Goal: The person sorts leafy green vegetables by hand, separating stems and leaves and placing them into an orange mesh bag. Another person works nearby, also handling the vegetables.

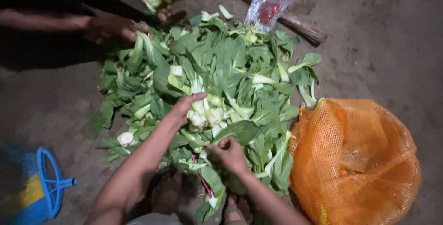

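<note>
Head view: the left hand lies spread, palm down, on a pale bok choy stalk mid-pile, its stem running away from the person. The right hand, just nearer the body, pinches a leaf.

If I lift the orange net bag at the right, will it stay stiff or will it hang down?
The orange net bag would probably sag: its mesh is thin and already lies slumped and wrinkled on the ground. It looks light for its size, since it seems mostly hollow. It is unlikely to roll, and the open mesh should give fingers an easy grip.
</note>
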